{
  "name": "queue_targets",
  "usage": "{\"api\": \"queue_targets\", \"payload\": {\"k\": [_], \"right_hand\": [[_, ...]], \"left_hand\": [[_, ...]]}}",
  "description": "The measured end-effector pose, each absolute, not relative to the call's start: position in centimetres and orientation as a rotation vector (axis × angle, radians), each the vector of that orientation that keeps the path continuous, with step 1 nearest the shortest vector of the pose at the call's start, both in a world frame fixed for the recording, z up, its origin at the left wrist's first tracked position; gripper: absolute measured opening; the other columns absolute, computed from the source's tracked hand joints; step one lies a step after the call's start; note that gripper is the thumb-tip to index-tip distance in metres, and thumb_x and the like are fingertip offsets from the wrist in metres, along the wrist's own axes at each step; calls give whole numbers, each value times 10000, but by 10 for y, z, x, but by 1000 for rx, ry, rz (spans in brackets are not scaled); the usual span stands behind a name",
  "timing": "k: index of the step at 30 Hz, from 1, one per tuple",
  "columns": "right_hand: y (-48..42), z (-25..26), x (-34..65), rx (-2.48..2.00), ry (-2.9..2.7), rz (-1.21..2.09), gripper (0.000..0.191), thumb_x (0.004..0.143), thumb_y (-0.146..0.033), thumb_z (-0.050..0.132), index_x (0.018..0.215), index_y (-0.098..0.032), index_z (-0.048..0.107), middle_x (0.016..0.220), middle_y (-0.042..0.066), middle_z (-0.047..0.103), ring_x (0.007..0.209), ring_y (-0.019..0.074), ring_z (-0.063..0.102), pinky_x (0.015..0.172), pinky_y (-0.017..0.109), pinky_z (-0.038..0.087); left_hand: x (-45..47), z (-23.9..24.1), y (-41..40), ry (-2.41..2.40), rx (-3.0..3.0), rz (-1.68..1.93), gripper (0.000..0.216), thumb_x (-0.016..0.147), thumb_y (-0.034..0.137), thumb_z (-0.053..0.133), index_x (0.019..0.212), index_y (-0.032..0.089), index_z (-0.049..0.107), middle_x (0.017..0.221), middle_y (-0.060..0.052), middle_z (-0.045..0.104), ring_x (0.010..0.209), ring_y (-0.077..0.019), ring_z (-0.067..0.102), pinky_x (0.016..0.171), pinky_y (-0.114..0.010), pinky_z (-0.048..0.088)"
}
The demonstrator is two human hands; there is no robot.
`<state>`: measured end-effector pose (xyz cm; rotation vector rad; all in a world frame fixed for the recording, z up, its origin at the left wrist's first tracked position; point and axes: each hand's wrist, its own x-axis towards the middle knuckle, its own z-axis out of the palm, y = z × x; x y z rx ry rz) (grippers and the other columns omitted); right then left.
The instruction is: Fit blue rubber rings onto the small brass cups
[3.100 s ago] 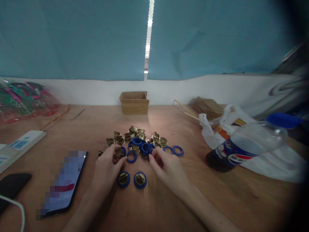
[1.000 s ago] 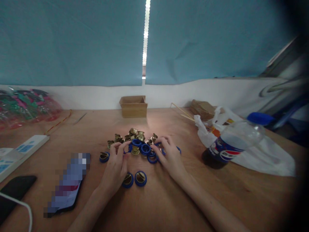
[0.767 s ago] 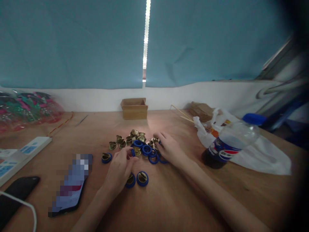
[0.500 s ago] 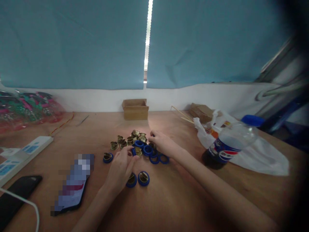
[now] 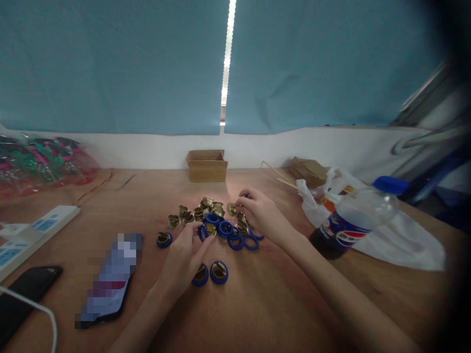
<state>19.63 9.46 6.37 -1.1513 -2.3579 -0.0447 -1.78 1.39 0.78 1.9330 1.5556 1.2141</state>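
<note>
A pile of small brass fittings (image 5: 206, 208) and blue rings (image 5: 225, 228) lies mid-table on the wooden table (image 5: 257, 304). My left hand (image 5: 186, 255) pinches one blue ring (image 5: 201, 232) upright between thumb and fingers. My right hand (image 5: 263, 215) is curled over the right side of the pile, fingertips closed on a brass fitting (image 5: 232, 209). Two assembled pieces, brass inside a blue ring (image 5: 219, 272), lie in front of my left hand. Another assembled piece (image 5: 163, 239) lies to the left.
A small cardboard box (image 5: 206, 165) stands at the back. A cola bottle (image 5: 353, 220) lies on a white plastic bag (image 5: 390, 240) at right. A phone (image 5: 110, 279), a dark phone (image 5: 25, 294) with a cable, and a power strip (image 5: 33, 235) lie at left.
My right hand moved from the blue rings up to the brass fittings and closed on one. My left hand kept its blue ring and shifted slightly right.
</note>
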Motion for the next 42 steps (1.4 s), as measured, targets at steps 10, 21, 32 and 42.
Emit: {"api": "queue_targets", "payload": {"k": [10, 21, 32, 42], "right_hand": [[49, 39, 182, -883, -2207, 303, 166, 890, -146, 535, 903, -234, 676, 1049, 48, 603, 965, 180, 594, 824, 340, 520], [24, 11, 168, -756, -1854, 239, 278, 830, -28, 592, 1007, -229, 663, 1093, 71, 526, 1040, 202, 549, 878, 365, 509], [24, 11, 167, -789, -1780, 394, 238, 825, -50, 621, 966, -236, 672, 1032, 55, 570, 979, 190, 578, 830, 348, 509], [27, 3, 163, -789, -1815, 444, 183, 839, -103, 625, 951, -239, 677, 1000, 55, 577, 936, 186, 593, 801, 341, 519]], "left_hand": [[-20, 13, 12, 1508, 1914, 1071, 287, 949, 191, 294, 920, 199, 579, 921, -40, 651, 911, -204, 602, 829, -327, 448], [-13, 9, 6, 1198, 2016, 883, 239, 908, 281, 496, 1118, 181, 549, 1013, -68, 631, 889, -204, 585, 792, -305, 456], [-15, 6, 11, 1269, 1890, 988, 339, 883, 249, 526, 1212, 174, 495, 1010, -76, 656, 965, -222, 603, 837, -325, 453], [-21, 3, 14, 1198, 1683, 1090, 317, 884, 339, 543, 1169, 199, 537, 1145, -83, 621, 1073, -245, 561, 849, -321, 441]]}}
